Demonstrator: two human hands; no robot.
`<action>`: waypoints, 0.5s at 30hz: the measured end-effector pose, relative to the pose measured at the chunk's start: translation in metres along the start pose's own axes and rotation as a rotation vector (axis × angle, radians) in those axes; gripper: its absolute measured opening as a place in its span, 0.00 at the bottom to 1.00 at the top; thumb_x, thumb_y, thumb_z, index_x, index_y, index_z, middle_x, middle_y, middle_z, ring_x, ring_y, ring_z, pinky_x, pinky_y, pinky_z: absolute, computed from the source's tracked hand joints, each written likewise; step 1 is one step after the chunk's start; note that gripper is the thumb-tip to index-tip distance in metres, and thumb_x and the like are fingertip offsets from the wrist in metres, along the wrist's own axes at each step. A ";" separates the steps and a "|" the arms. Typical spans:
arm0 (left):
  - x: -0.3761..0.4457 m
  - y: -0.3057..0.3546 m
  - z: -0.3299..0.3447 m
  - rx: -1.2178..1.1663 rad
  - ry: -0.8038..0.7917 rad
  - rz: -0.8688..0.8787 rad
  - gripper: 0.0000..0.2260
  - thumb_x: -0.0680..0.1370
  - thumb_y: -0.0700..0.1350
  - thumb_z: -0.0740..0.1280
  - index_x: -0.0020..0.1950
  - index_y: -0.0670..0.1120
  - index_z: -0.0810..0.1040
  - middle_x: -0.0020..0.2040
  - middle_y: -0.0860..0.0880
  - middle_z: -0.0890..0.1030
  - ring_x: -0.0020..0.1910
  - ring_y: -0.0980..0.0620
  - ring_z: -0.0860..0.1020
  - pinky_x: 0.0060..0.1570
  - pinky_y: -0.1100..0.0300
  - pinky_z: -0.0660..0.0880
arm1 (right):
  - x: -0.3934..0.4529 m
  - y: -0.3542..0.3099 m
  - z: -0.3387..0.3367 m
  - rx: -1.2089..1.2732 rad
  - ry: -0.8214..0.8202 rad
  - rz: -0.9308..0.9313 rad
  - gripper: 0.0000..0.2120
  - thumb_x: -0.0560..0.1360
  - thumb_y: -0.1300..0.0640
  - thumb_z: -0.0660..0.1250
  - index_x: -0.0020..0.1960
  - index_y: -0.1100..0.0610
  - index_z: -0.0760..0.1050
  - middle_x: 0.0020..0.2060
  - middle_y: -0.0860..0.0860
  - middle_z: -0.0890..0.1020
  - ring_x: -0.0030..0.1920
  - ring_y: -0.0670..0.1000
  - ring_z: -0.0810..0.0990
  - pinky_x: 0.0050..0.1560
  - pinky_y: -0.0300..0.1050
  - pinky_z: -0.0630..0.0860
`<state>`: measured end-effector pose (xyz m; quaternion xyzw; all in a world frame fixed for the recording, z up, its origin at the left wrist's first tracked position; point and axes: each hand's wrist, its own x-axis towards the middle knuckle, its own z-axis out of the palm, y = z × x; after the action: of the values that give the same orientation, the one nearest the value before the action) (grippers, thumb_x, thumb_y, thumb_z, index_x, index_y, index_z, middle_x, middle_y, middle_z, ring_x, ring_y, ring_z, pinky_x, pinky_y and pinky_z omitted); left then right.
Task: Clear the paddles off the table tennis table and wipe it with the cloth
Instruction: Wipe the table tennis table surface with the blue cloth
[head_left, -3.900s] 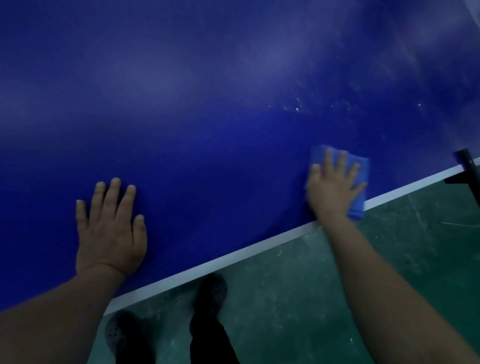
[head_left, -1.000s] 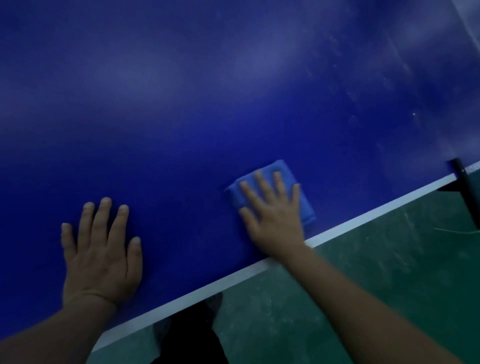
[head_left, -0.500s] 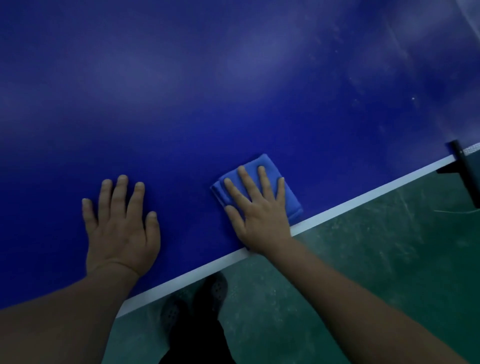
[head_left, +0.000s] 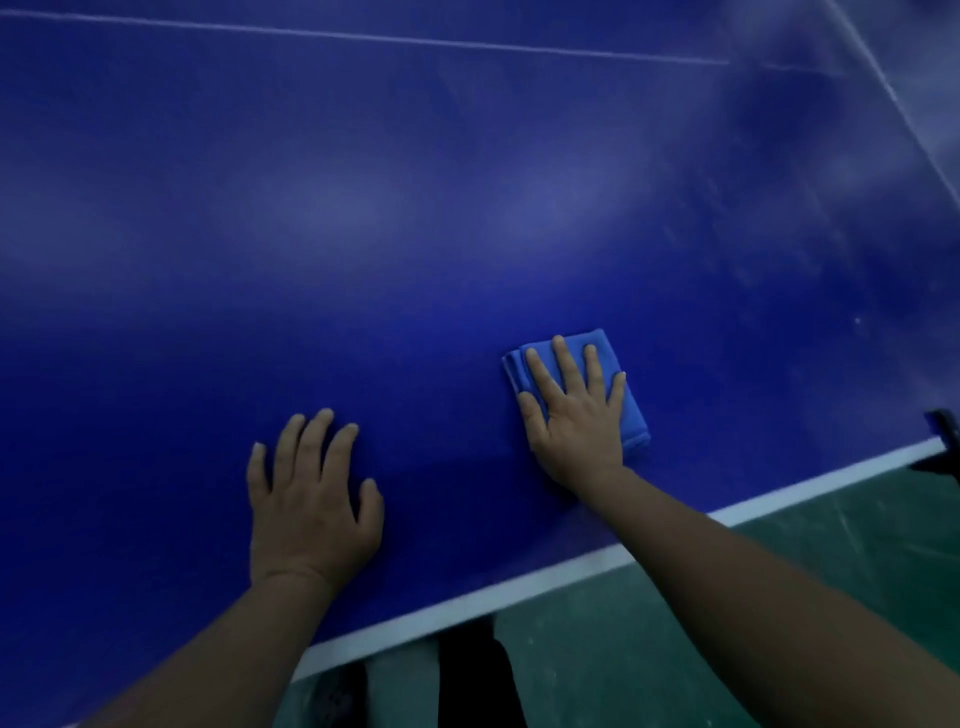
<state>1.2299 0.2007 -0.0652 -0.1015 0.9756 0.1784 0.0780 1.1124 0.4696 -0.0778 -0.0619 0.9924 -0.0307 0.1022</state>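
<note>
Your right hand (head_left: 574, 415) lies flat with straight, spread fingers (head_left: 566, 361) pressing the folded blue cloth (head_left: 631, 410) onto the table tennis table (head_left: 415, 208), near its white edge line (head_left: 519, 590). Your left hand (head_left: 311, 499) rests palm down on bare blue surface beside it, fingers straight, holding nothing. The tabletop is glossy, with pale reflections, faint smears toward the right and a thin white line across the far side. Beyond the edge, a scuffed green floor (head_left: 779, 571) and your dark shoes (head_left: 467, 675).
</note>
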 end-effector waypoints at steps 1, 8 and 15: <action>0.006 0.003 -0.002 -0.027 0.030 -0.021 0.29 0.73 0.57 0.54 0.69 0.43 0.75 0.72 0.42 0.71 0.74 0.40 0.64 0.75 0.37 0.54 | 0.011 0.000 -0.002 -0.004 -0.003 -0.023 0.30 0.79 0.34 0.41 0.80 0.39 0.53 0.81 0.46 0.52 0.81 0.57 0.44 0.76 0.68 0.40; 0.122 0.043 -0.021 -0.094 0.140 -0.118 0.25 0.78 0.50 0.59 0.73 0.42 0.70 0.77 0.43 0.66 0.77 0.44 0.61 0.78 0.43 0.51 | 0.109 -0.005 -0.015 -0.025 -0.012 -0.227 0.29 0.80 0.34 0.41 0.80 0.38 0.49 0.82 0.45 0.49 0.81 0.55 0.40 0.76 0.67 0.36; 0.225 0.054 -0.015 -0.082 0.212 -0.361 0.29 0.81 0.53 0.56 0.80 0.45 0.57 0.82 0.46 0.51 0.81 0.49 0.45 0.78 0.45 0.41 | 0.228 -0.032 -0.029 0.008 0.038 -0.374 0.29 0.81 0.35 0.44 0.80 0.39 0.53 0.81 0.46 0.53 0.81 0.57 0.44 0.76 0.68 0.38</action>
<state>0.9985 0.2063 -0.0756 -0.2957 0.9363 0.1894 0.0013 0.8885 0.4101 -0.0925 -0.2444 0.9651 -0.0545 0.0764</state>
